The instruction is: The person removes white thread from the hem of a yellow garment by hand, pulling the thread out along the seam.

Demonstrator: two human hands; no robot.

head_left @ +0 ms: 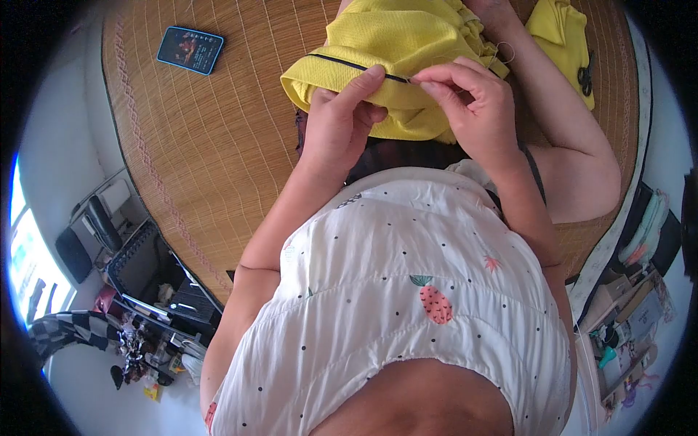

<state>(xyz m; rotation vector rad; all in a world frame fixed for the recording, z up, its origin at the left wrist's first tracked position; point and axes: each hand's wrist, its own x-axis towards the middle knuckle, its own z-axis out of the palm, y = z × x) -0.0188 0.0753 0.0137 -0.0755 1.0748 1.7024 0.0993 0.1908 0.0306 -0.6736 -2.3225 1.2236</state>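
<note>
Yellow fabric (407, 36) lies bunched over the lap, with a dark strip (338, 63) running along its folded edge. My left hand (342, 116) pinches that edge, thumb on top beside the dark strip and fingers partly under the cloth. On the right, my right hand (476, 102) has thumb and forefinger pressed together at the strip's right end. What sits between those fingertips is too small to make out. A thin loop of thread (504, 52) shows just above my right hand.
A phone (190, 51) with a lit screen lies on the woven mat (218, 145) at upper left. More yellow cloth (560, 36) and black scissors (585, 75) are at upper right. Shelves with assorted items (625, 334) stand at far right, a cluttered rack (160, 291) at left.
</note>
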